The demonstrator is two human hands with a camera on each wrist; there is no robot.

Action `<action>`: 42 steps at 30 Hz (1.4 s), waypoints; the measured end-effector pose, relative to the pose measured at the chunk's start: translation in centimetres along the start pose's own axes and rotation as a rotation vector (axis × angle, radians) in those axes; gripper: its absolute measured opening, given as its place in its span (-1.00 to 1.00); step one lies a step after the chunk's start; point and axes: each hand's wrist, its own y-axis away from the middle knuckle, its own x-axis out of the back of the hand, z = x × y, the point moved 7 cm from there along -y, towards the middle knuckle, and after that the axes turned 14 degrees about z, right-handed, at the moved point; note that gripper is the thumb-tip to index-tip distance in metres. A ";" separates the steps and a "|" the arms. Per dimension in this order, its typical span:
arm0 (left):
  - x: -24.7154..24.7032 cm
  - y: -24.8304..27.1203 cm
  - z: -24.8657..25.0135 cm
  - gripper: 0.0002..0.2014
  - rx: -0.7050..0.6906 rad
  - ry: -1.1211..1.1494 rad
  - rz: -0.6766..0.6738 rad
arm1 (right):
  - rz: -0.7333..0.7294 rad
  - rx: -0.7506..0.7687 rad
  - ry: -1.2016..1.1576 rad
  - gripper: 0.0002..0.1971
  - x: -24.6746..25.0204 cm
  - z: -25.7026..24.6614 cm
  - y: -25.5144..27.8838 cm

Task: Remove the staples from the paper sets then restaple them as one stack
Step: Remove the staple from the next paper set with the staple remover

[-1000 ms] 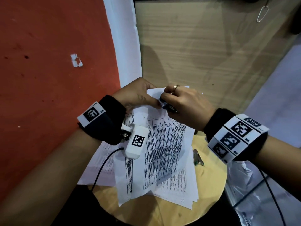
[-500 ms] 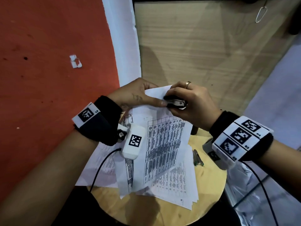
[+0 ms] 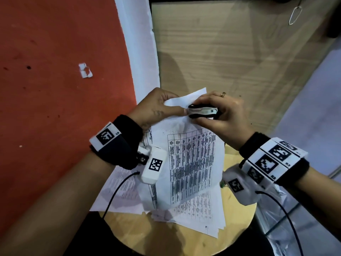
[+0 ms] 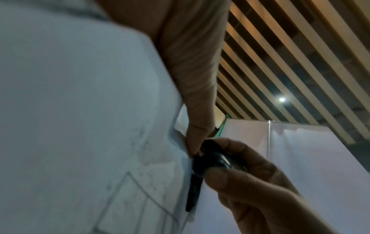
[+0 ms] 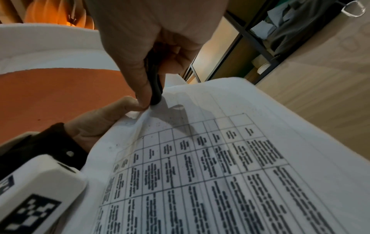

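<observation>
A printed paper set [image 3: 191,159] with a table on it is lifted at its top edge above the round wooden table [image 3: 238,217]. My left hand [image 3: 158,109] pinches the sheet's top corner, thumb on the printed side. My right hand [image 3: 217,115] grips a black and silver staple remover [image 3: 203,112], whose tip meets the paper right at the left thumb. The right wrist view shows the remover's black tip [image 5: 155,93] on the paper [image 5: 220,158]. From the left wrist, the remover [image 4: 208,161] lies against the sheet's edge [image 4: 80,126]. No staple is visible.
More printed sheets [image 3: 199,215] lie spread under the lifted set and hang over the table's left side [image 3: 118,191]. An orange wall [image 3: 55,89] stands at left and a wooden panel [image 3: 230,52] behind. Clear plastic [image 3: 276,209] lies at the table's right.
My right hand has turned, so the remover's silver side now faces up and lies level. Both hands and the paper's top edge have risen a little.
</observation>
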 end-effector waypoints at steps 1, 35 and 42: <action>0.1 -0.1 -0.1 -0.93 -0.014 -0.022 0.027 | 0.016 -0.003 0.001 -0.73 -0.1 0.1 0.1; 4.1 -2.8 -6.2 -0.68 0.130 -0.083 -0.180 | -0.296 -0.974 -0.517 -0.62 -2.6 9.2 5.5; 8.4 -2.4 -9.3 -0.82 0.277 0.444 0.215 | 0.111 -0.996 -0.718 -0.67 0.4 9.5 2.5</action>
